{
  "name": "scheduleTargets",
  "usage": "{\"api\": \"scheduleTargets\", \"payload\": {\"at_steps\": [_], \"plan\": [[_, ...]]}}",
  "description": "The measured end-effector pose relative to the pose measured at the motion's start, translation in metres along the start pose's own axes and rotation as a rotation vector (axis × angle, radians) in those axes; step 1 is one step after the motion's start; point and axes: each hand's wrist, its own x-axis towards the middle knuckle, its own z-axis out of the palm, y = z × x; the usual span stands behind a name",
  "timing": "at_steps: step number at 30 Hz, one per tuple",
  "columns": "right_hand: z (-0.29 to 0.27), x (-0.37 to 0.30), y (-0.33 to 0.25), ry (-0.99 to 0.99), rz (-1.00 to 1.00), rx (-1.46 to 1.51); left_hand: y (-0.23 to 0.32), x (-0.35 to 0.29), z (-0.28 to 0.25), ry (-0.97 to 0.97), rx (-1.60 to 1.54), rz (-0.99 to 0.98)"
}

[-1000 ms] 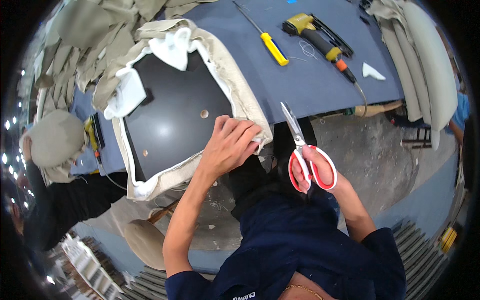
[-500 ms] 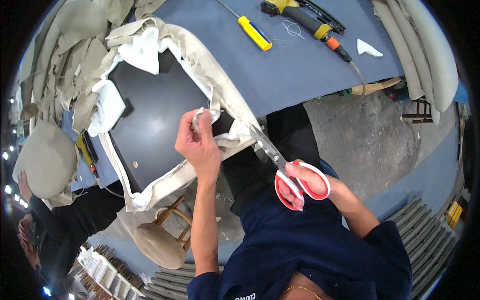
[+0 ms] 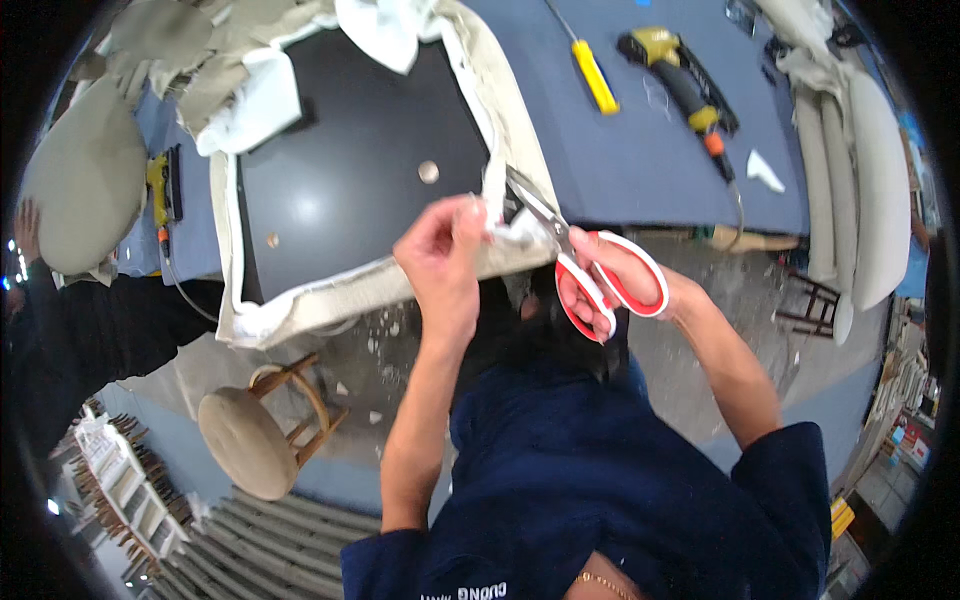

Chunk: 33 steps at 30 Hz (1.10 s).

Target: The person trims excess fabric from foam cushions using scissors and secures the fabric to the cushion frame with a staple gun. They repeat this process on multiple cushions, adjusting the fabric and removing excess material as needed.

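A seat panel with a dark underside [image 3: 350,150] lies bottom up, with beige fabric [image 3: 350,298] and white lining [image 3: 262,95] folded around its rim. My left hand [image 3: 445,255] is closed in a pinch at the near right corner, its fingertips at the fabric edge; blur softens the contact. My right hand [image 3: 615,270] grips scissors [image 3: 640,283] with red and white handles, fingers through the loops. The handles are spread, and the blades reach onto the fabric at that corner, just right of my left fingertips.
On the blue-covered table [image 3: 560,130] lie a yellow screwdriver [image 3: 597,80], a yellow and black staple gun [image 3: 680,75] with a hose, and a white scrap [image 3: 765,171]. Padded pieces [image 3: 870,190] stack at right. A round-seated stool [image 3: 250,440] stands below left. A co-worker's hand [image 3: 28,228] touches a cushion.
The view has shifted, so the panel and tools sit elsewhere in the picture. My left hand has come closer to the scissor blades. The scissors stay in my right hand at the same corner.
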Motion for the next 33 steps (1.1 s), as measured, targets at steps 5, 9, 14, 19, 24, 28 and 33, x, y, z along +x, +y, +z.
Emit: {"api": "scheduleTargets", "payload": {"at_steps": [5,9,14,19,24,28,33], "plan": [[-0.013,0.014,-0.038,-0.035,0.101,-0.167,-0.006,-0.002,-0.002,-0.029,-0.040,0.123],[-0.021,0.018,-0.046,0.012,0.084,-0.163,-0.015,-0.003,0.002,-0.067,-0.166,0.085],[-0.048,0.013,-0.023,-0.025,0.053,-0.169,-0.021,-0.007,0.010,-0.011,-0.179,0.106],[-0.043,0.020,-0.034,-0.087,0.154,-0.148,-0.021,-0.005,0.006,-0.059,-0.213,0.109],[-0.047,0.037,-0.030,0.036,0.081,-0.219,-0.025,-0.012,0.002,-0.040,-0.114,0.174],[-0.052,0.023,-0.024,0.107,-0.295,-0.347,-0.008,-0.041,-0.014,0.108,-0.195,0.158],[-0.110,0.023,-0.027,0.714,-0.648,-0.526,0.025,-0.109,-0.099,0.502,0.128,0.181]]}}
